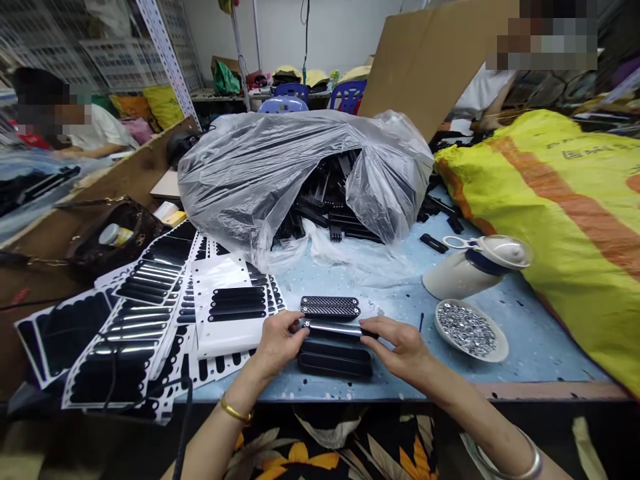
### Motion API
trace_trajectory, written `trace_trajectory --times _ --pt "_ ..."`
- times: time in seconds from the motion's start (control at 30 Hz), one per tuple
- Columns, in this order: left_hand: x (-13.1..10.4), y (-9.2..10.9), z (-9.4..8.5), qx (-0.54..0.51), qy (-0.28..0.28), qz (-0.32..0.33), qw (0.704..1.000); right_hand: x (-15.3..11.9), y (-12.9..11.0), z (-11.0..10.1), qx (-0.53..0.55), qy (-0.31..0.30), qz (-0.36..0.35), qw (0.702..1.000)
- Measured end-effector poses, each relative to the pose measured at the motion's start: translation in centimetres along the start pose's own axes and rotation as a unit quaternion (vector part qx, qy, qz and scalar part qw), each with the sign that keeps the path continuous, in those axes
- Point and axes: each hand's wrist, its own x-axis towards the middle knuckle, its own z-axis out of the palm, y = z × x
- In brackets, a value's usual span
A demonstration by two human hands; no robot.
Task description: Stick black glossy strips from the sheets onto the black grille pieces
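The left hand (277,340) and the right hand (400,343) have one black bar (333,329) between them, near the front edge of the blue counter (545,363). The left grip is narrow, with thumb and finger pinched on the left end of the bar, close to a small silver dot. The right grip is narrow too and holds the right end. The bar lies sideways, and its top has a bright shine. Just behind it sits a pair of bumpy black pieces (330,307), side by side, with little silver dots at their ends. Just in front lies a pair of plain black pieces (335,360) with round ends. On the left, white sheets (230,339) with long black stickers (237,303) are spread in a messy heap, and a brown handbag (83,247) sits behind them. On the right, a white bowl (503,348) is full of tiny silver bits (467,327), too small to name. A white jug (453,277) with a blue band stands just behind the bowl. A thin black stick (421,322) lies between the right hand and the bowl. At the back, a big see-through plastic bag (240,173) gapes open and shows lots of black parts (345,223). A big yellow sack (545,200) with orange stripes lies along the right side, and another person (97,130) sits far off to the left
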Motion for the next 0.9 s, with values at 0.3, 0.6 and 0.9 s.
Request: trace_trajectory --times 0.3,0.6,0.9 --pt "-0.1 0.0 0.1 -0.011 -0.014 -0.026 0.999 0.7 0.0 0.7 -0.001 -0.015 -0.025 1.0" --pt "0.0 -0.1 0.2 -0.022 -0.016 -0.042 0.999 1.2 -0.5 0.8 -0.006 -0.02 -0.028 0.999" --pt "0.0 0.2 0.0 -0.028 -0.02 -0.043 0.998 1.0 -0.4 1.0 -0.003 -0.031 -0.012 0.999"
